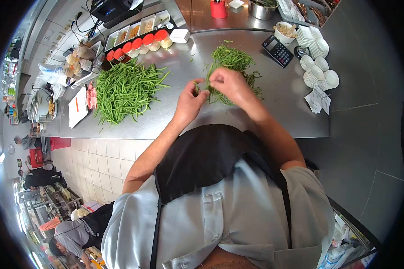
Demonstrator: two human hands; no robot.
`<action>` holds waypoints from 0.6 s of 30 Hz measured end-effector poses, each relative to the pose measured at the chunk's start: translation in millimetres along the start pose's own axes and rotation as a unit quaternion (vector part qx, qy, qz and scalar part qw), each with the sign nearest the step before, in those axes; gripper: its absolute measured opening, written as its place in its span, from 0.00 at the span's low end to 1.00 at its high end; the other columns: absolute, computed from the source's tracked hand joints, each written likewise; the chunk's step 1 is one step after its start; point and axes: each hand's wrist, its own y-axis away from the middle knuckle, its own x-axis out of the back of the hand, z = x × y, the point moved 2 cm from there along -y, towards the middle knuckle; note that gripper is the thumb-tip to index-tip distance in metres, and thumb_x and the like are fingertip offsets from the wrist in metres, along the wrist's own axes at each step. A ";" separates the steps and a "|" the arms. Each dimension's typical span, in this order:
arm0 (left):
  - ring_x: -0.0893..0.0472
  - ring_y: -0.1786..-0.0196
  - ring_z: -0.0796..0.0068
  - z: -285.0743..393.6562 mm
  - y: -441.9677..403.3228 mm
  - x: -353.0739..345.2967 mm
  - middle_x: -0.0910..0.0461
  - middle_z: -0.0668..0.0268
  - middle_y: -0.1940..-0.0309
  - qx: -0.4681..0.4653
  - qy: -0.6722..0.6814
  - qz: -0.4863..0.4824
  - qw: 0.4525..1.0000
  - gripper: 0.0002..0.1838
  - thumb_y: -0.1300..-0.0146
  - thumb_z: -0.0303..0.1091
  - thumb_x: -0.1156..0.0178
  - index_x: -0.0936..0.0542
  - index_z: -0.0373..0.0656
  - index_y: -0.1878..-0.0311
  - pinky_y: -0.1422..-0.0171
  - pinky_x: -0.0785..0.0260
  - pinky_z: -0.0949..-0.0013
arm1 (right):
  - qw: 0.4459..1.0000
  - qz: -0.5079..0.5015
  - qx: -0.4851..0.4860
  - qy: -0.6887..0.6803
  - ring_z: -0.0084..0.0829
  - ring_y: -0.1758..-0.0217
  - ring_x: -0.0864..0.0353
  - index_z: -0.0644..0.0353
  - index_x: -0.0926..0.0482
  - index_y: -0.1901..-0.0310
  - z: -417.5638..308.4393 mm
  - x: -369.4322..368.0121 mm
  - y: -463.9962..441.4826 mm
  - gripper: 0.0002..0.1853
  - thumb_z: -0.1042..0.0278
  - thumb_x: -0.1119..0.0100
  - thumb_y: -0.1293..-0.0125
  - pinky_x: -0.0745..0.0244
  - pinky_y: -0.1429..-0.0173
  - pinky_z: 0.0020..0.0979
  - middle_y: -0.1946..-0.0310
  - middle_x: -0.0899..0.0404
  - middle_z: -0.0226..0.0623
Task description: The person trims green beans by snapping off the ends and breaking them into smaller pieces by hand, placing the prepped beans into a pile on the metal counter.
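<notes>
Over the steel counter, my left hand (191, 102) is closed, its fingers curled round a green bean. My right hand (232, 86) pinches a green bean (208, 71) between thumb and fingertips, close beside the left hand. A large heap of long green beans (128, 92) lies to the left of my hands. Under and behind the right hand is a smaller heap of short green bean pieces (232, 57), partly hidden by that hand and forearm.
Red-lidded jars (163, 38) and a tray of ingredients (134, 31) line the back left. A notepad (78, 107) lies at the left. A calculator (278, 51), a tub (285, 32) and stacked white dishes (314, 76) stand at the right. Other people (74, 235) are at lower left.
</notes>
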 end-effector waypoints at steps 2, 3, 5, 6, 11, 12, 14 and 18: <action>0.16 0.64 0.68 15.3 4.6 -3.7 0.16 0.61 0.64 -0.018 -0.102 -0.017 0.994 0.13 0.27 0.33 0.33 0.16 0.39 0.44 0.59 0.24 0.62 | 0.999 0.006 -0.001 -0.033 0.33 0.62 0.09 0.62 0.14 0.55 -3.1 -8.8 20.9 0.09 0.68 0.28 0.33 0.17 0.54 0.36 0.64 0.10 0.44; 0.15 0.62 0.63 11.7 5.0 -6.0 0.15 0.59 0.63 -0.061 -0.128 -0.007 0.990 0.12 0.28 0.34 0.32 0.15 0.40 0.46 0.57 0.23 0.59 | 1.000 -0.003 -0.023 -0.020 0.39 0.62 0.09 0.60 0.14 0.56 -10.6 -6.6 29.6 0.08 0.68 0.30 0.33 0.17 0.55 0.39 0.64 0.11 0.44; 0.13 0.59 0.53 -0.6 5.7 -10.7 0.13 0.54 0.60 -0.146 -0.177 0.010 0.973 0.09 0.30 0.34 0.31 0.13 0.42 0.51 0.53 0.22 0.53 | 0.997 0.037 0.020 0.067 0.44 0.62 0.10 0.60 0.14 0.57 0.2 -8.1 41.5 0.07 0.68 0.31 0.33 0.17 0.55 0.42 0.64 0.11 0.44; 0.13 0.57 0.52 1.3 6.9 -11.2 0.13 0.53 0.59 -0.138 -0.205 -0.001 0.969 0.09 0.29 0.34 0.32 0.13 0.41 0.51 0.51 0.22 0.54 | 0.991 0.055 0.040 0.111 0.46 0.61 0.11 0.60 0.14 0.58 3.9 -9.5 47.0 0.06 0.68 0.31 0.33 0.17 0.56 0.43 0.65 0.12 0.44; 0.14 0.58 0.57 2.1 8.6 -14.2 0.13 0.57 0.61 -0.161 -0.277 -0.042 0.946 0.09 0.27 0.33 0.33 0.14 0.39 0.51 0.52 0.22 0.59 | 0.986 0.038 -0.010 0.163 0.43 0.62 0.12 0.59 0.15 0.59 11.0 -16.7 59.9 0.06 0.67 0.32 0.34 0.18 0.57 0.42 0.64 0.13 0.42; 0.15 0.61 0.61 -1.1 7.3 -15.0 0.14 0.59 0.63 -0.126 -0.220 -0.063 0.965 0.08 0.26 0.34 0.33 0.15 0.39 0.52 0.56 0.24 0.61 | 0.995 0.040 -0.052 0.079 0.39 0.63 0.12 0.59 0.15 0.58 19.4 -19.8 57.4 0.07 0.67 0.33 0.33 0.18 0.57 0.41 0.63 0.13 0.42; 0.18 0.66 0.68 -9.6 6.6 -16.9 0.15 0.64 0.66 -0.051 -0.103 -0.104 0.988 0.07 0.23 0.34 0.35 0.17 0.40 0.53 0.62 0.26 0.64 | 0.978 0.040 -0.162 -0.129 0.33 0.63 0.13 0.61 0.15 0.55 37.4 -19.5 50.1 0.08 0.67 0.34 0.32 0.18 0.57 0.38 0.61 0.12 0.41; 0.26 0.72 0.80 -25.1 -0.1 -15.6 0.18 0.70 0.70 0.107 0.227 -0.051 0.967 0.06 0.19 0.35 0.39 0.21 0.45 0.53 0.67 0.34 0.72 | 0.967 0.044 -0.184 -0.171 0.30 0.55 0.15 0.66 0.15 0.45 49.6 -4.6 41.8 0.16 0.65 0.33 0.29 0.19 0.46 0.35 0.56 0.12 0.39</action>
